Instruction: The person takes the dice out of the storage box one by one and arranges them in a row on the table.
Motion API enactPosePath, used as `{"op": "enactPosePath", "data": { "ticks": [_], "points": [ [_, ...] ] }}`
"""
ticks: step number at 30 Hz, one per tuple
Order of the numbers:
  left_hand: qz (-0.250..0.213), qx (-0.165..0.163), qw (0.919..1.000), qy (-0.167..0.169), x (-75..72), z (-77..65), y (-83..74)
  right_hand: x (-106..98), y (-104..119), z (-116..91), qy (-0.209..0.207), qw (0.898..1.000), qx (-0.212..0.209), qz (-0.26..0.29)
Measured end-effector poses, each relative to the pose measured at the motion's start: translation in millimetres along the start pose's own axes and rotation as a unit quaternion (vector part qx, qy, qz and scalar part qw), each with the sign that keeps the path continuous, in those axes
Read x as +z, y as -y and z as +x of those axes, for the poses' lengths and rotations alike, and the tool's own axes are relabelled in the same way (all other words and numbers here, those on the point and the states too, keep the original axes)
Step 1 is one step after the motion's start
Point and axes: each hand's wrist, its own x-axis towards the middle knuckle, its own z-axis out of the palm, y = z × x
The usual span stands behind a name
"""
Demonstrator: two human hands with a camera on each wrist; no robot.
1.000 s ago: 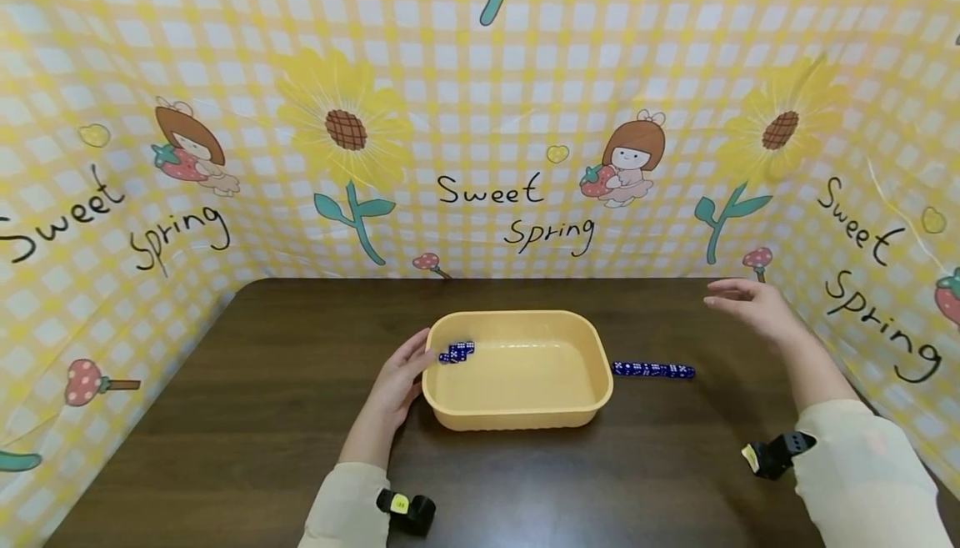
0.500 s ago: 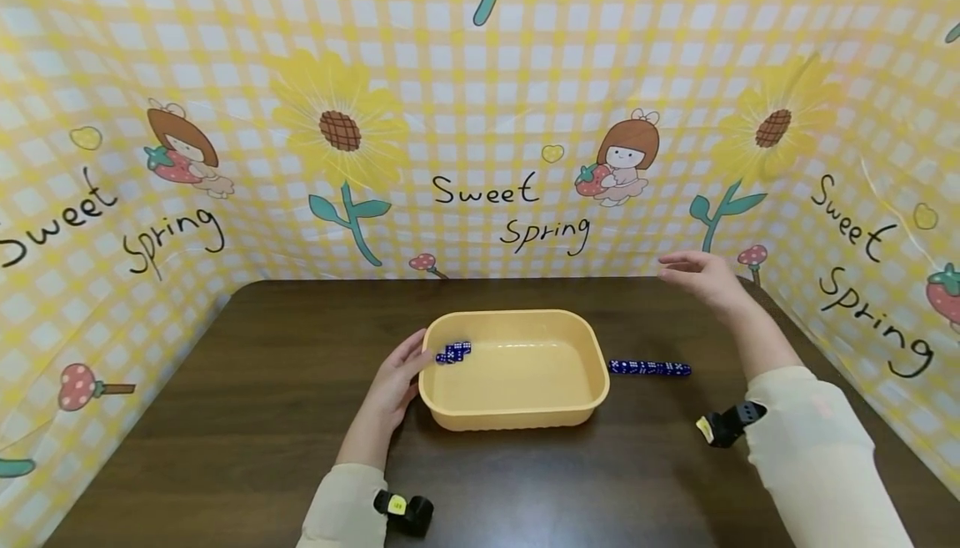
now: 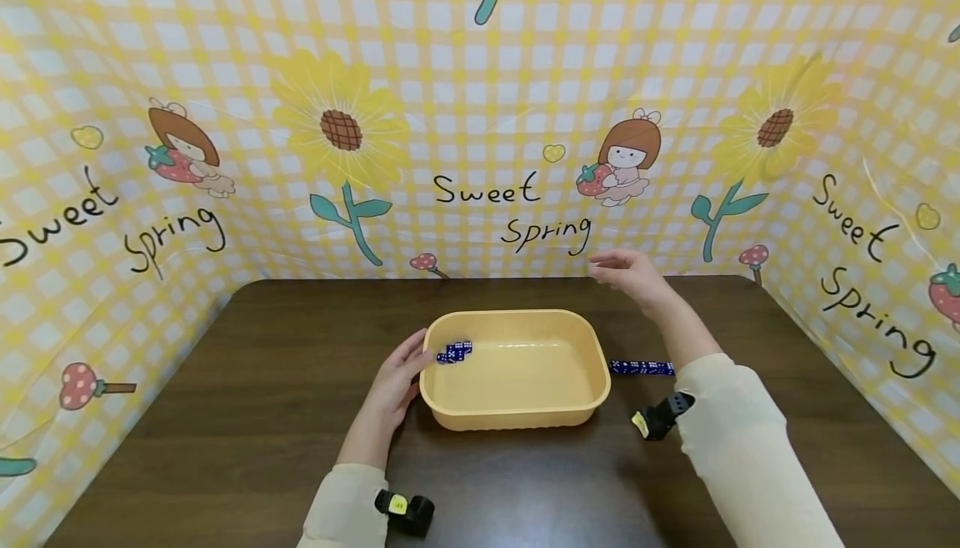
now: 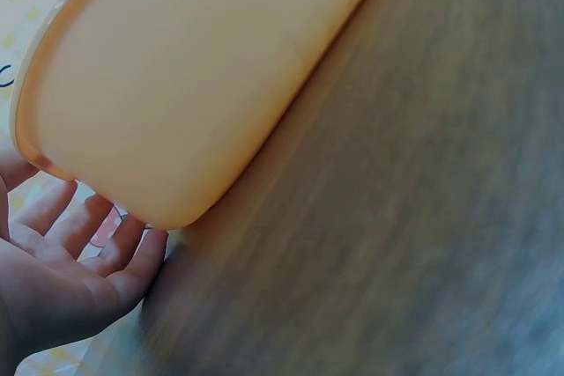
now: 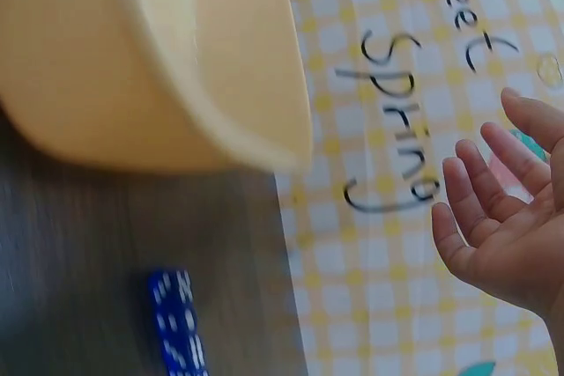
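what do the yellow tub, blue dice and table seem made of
Yellow tub: likely moulded plastic, slightly glossy; smooth one-piece walls catch soft highlights. Blue dice: probably plastic, given uniform cubes with white pips; finish unclear. Table: wood or wood-look laminate, low sheen, from its brown grain.

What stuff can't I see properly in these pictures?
Head view: the right end of the row of blue dice, behind the right sleeve.
Head view: dots on the dice in the tub, too small to count.
Left wrist view: the inside of the yellow tub, hidden by its wall.
Right wrist view: row cut off by the bottom edge, right hand by the right edge.
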Motion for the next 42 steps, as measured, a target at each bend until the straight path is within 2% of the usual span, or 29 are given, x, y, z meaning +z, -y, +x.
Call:
{"op": "enactPosePath", "data": {
  "ticks": [7, 12, 22, 30, 35, 42],
  "points": [
    [0.002, -0.001, 1.0000, -0.003, -1.4, 0.2, 0.5, 30.5, 9.7, 8.8, 0.013, 1.000, -0.006, 0.006],
    [0.004, 0.000, 1.0000, -0.005, -2.4, 0.6, 0.6, 50.4, 11.2, 13.1, 0.037, 0.999, -0.016, 0.016],
    [0.001, -0.001, 1.0000, -0.004, -3.0, 0.8, 1.3, 100.2, 16.9, 14.4, 0.067, 0.996, -0.015, 0.064],
    [-0.002, -0.001, 1.0000, -0.005, -2.8, 1.0, 0.9, 139.0, 19.6, 11.8, 0.092, 0.991, 0.013, 0.092],
    [-0.002, 0.000, 1.0000, -0.003, -2.2, 0.9, 0.5, 154.6, 18.5, 10.9, 0.105, 0.991, 0.024, 0.082],
    [0.004, 0.002, 1.0000, -0.002, -1.2, 0.6, 0.2, 164.4, 7.1, 11.3, 0.121, 0.991, 0.039, 0.053]
  ]
}}
